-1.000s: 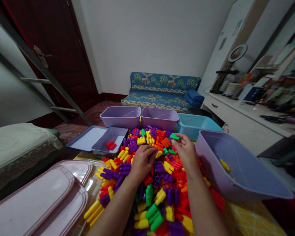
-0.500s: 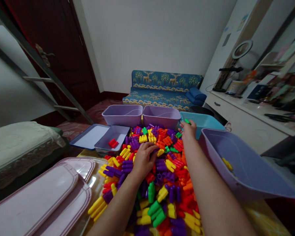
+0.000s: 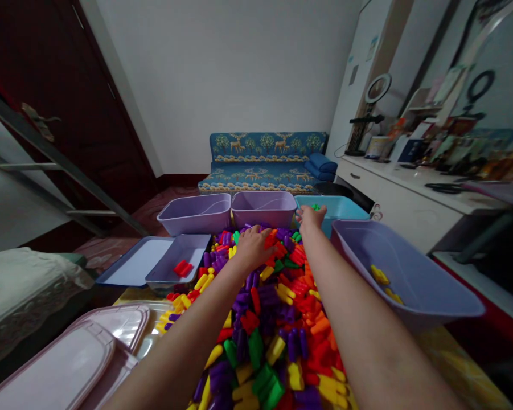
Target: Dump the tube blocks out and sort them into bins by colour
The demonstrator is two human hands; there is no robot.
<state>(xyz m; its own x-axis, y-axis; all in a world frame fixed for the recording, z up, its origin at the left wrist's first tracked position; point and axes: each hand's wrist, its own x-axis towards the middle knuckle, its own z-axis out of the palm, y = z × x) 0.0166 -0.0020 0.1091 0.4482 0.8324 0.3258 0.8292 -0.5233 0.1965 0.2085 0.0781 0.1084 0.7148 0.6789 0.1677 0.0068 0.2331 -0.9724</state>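
Block pile [image 3: 282, 296]: spread at centre, cut off at 6 o'clock | left hand [image 3: 253, 249]: placed over pile's 12 o'clock end, fingertips blurred, grip cannot be told | right hand [image 3: 311, 217]: held at blue bin [image 3: 350, 209], 1 o'clock, fingers partly hidden, grip cannot be told | green blocks [image 3: 316, 206]: half-hidden just beyond right hand | pink lids [image 3: 60, 367]: cut off, 8 o'clock

Left hand [image 3: 253, 247] advanced, green block [image 3: 316, 206] (seemingly) released

Both bare forearms [image 3: 345, 296] stretched forward, left hand [image 3: 253, 248] palm-down, right hand [image 3: 311, 218] farther out.
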